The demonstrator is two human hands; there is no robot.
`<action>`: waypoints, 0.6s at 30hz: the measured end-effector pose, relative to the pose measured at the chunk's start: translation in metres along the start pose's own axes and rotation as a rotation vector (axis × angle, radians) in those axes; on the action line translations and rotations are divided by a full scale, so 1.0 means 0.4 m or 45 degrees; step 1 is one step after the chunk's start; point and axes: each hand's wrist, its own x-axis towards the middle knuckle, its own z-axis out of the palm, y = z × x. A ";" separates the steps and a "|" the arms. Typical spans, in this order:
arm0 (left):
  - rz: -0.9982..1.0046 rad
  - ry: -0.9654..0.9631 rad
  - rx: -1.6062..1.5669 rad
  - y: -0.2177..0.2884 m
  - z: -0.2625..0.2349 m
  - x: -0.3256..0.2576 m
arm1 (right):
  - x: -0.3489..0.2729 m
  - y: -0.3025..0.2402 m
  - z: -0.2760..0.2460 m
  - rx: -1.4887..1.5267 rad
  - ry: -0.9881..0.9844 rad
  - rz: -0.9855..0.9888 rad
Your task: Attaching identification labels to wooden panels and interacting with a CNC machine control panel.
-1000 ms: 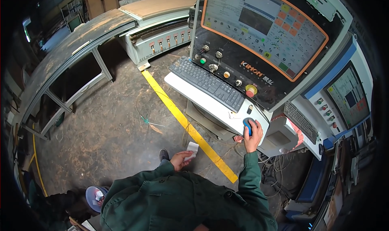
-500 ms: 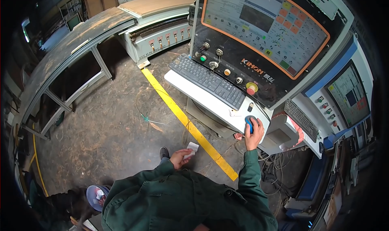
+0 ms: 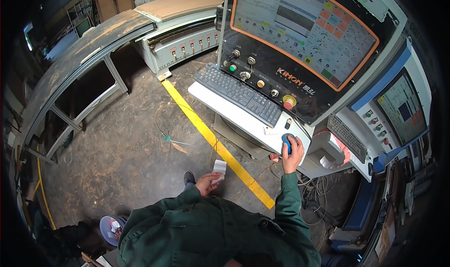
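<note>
My right hand [image 3: 293, 155] rests over a blue and black computer mouse [image 3: 287, 144] at the right end of a white shelf [image 3: 206, 97]. Its fingers wrap the mouse. Low in front of my body, my left hand [image 3: 206, 184] pinches a small white slip of paper [image 3: 219, 166], which stands up from the fingers. A black keyboard [image 3: 239, 93] lies along the shelf, left of the mouse. Above it rises a machine control panel [image 3: 262, 63] with an orange-framed screen [image 3: 300, 28], several knobs and a red emergency stop button [image 3: 288, 103].
A second console [image 3: 398, 103] with its own keyboard [image 3: 347, 138] stands at the right. Loose cables [image 3: 323, 192] lie on the floor below. Yellow tape [image 3: 206, 131] crosses the floor. A long workbench [image 3: 93, 46] curves along the left. A bucket [image 3: 108, 229] sits at lower left.
The paper slip in my left hand has tipped more upright and shows more of its face. My right hand stays on the mouse. The view has shifted very slightly.
</note>
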 end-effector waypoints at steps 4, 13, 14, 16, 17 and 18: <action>0.003 0.000 -0.017 -0.003 -0.003 0.002 | -0.001 -0.001 -0.001 -0.003 0.006 0.008; 0.008 0.002 -0.005 -0.002 -0.007 0.000 | -0.003 0.004 0.005 -0.026 0.021 0.001; 0.009 0.005 -0.004 -0.003 -0.008 0.001 | -0.003 0.005 0.006 -0.031 0.022 0.002; 0.009 0.007 0.001 -0.003 -0.009 0.001 | -0.004 0.006 0.008 -0.038 0.025 0.004; 0.005 0.007 0.001 -0.003 -0.008 0.000 | -0.005 0.007 0.009 -0.033 0.018 0.012; 0.001 0.006 0.000 -0.002 -0.007 -0.001 | -0.005 0.007 0.010 -0.029 0.012 0.020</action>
